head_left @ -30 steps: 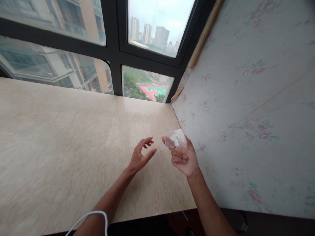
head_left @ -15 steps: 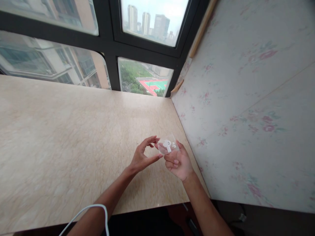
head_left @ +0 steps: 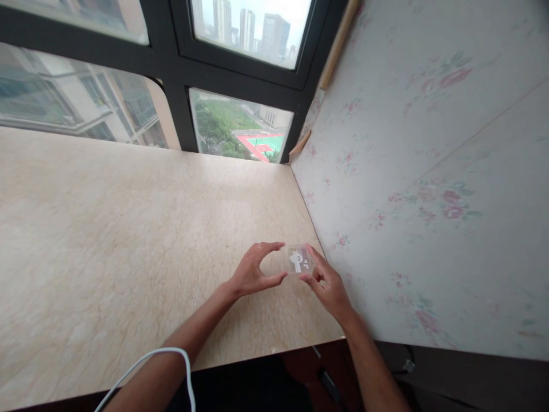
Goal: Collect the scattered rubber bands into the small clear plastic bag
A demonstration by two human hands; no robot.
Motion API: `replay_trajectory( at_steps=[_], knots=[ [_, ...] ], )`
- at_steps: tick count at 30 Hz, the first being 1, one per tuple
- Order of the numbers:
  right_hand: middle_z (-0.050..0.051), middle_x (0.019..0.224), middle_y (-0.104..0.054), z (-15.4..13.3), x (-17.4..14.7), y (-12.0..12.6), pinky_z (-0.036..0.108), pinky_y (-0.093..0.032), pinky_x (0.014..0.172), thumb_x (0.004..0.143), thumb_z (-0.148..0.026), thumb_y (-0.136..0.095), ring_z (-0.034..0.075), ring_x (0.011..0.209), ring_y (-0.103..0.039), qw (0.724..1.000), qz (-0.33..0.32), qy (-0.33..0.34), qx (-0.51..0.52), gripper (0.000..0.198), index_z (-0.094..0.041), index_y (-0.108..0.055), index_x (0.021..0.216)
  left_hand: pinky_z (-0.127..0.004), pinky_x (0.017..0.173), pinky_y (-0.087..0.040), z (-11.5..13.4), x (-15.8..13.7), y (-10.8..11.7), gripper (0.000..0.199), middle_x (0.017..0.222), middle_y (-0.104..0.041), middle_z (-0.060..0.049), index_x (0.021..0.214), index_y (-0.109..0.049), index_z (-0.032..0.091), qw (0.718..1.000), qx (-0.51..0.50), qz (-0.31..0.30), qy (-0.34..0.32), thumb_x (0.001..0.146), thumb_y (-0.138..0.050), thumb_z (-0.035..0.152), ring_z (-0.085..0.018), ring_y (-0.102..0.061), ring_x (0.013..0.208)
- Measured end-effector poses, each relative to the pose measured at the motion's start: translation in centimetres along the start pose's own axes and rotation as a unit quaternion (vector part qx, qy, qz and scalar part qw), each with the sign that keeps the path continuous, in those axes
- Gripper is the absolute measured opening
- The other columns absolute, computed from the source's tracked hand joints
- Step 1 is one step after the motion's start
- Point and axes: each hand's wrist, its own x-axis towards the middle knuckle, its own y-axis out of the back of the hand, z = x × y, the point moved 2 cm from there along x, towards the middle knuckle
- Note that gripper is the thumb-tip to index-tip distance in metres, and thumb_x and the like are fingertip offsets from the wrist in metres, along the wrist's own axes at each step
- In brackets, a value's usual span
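Between my hands is a small, clear, flat rectangular plastic piece with a white figure and small white marks on it. Whether it is a box or a thick plate I cannot tell. My left hand curves in a C shape, its thumb and fingertips at the piece's left corners. At the opposite end, my right hand grips the piece between thumb and index finger, with the other fingers curled in. The piece is above the marbled stone sill.
The pale stone windowsill spreads left, its front edge near my forearms. A floral wallpapered wall rises close on the right. Dark-framed windows stand behind. A white cable crosses my left forearm; dark items lie below the sill.
My right hand has turned from palm-up under the piece to a pinch at its right end. The piece now lies more level. The view has shifted slightly.
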Motion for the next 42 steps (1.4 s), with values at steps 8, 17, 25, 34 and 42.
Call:
replay_trajectory(
  at_steps=[8, 17, 25, 34, 42],
  knots=[
    [-0.009, 0.05, -0.028, 2.2, 0.7, 1.5, 0.023, -0.028, 0.045, 0.086, -0.044, -0.053, 0.011, 0.046, -0.028, 0.995, 0.02, -0.097, -0.012, 0.066, -0.02, -0.033, 0.144, -0.04, 0.093, -0.044, -1.2, 2.8, -3.6, 0.057, 0.119, -0.06, -0.008, 0.123, -0.049, 0.02, 0.997, 0.047, -0.064, 0.014, 0.074, -0.065, 0.044, -0.023, -0.057, 0.106],
    [-0.009, 0.051, -0.025, 4.6, 1.5, -0.1, 0.023, -0.019, 0.044, 0.084, -0.046, -0.053, 0.01, 0.044, -0.024, 0.988, -0.002, -0.147, 0.05, 0.07, -0.018, -0.031, 0.144, -0.038, 0.097, -0.042, -3.3, 2.5, -5.3, 0.06, 0.125, -0.057, -0.006, 0.127, -0.046, 0.022, 0.993, 0.064, -0.085, 0.052, 0.075, -0.063, 0.047, -0.023, -0.054, 0.112],
    [-0.009, 0.052, -0.024, 4.8, 1.7, -0.4, 0.022, -0.02, 0.044, 0.084, -0.042, -0.055, 0.01, 0.044, -0.023, 0.989, 0.008, -0.14, 0.048, 0.066, -0.02, -0.034, 0.143, -0.042, 0.096, -0.041, -3.7, 2.7, -5.6, 0.06, 0.125, -0.057, -0.01, 0.129, -0.044, 0.019, 0.991, 0.081, -0.104, 0.024, 0.077, -0.062, 0.043, -0.026, -0.053, 0.114],
    [-0.009, 0.05, -0.027, 4.7, 1.5, -0.4, 0.022, -0.023, 0.042, 0.084, -0.045, -0.054, 0.01, 0.043, -0.029, 0.986, 0.005, -0.148, 0.077, 0.069, -0.019, -0.032, 0.143, -0.041, 0.095, -0.042, -3.5, 2.4, -5.3, 0.057, 0.123, -0.057, -0.01, 0.128, -0.044, 0.019, 0.991, 0.079, -0.102, 0.019, 0.079, -0.06, 0.044, -0.025, -0.053, 0.113],
    [-0.01, 0.049, -0.03, 5.1, 1.3, -0.4, 0.022, -0.026, 0.042, 0.083, -0.047, -0.055, 0.011, 0.043, -0.032, 0.984, -0.002, -0.146, 0.104, 0.07, -0.018, -0.032, 0.144, -0.042, 0.094, -0.042, -3.4, 2.4, -5.3, 0.057, 0.122, -0.058, -0.01, 0.127, -0.045, 0.019, 0.99, 0.079, -0.114, 0.009, 0.078, -0.062, 0.044, -0.025, -0.054, 0.111]
  ],
)
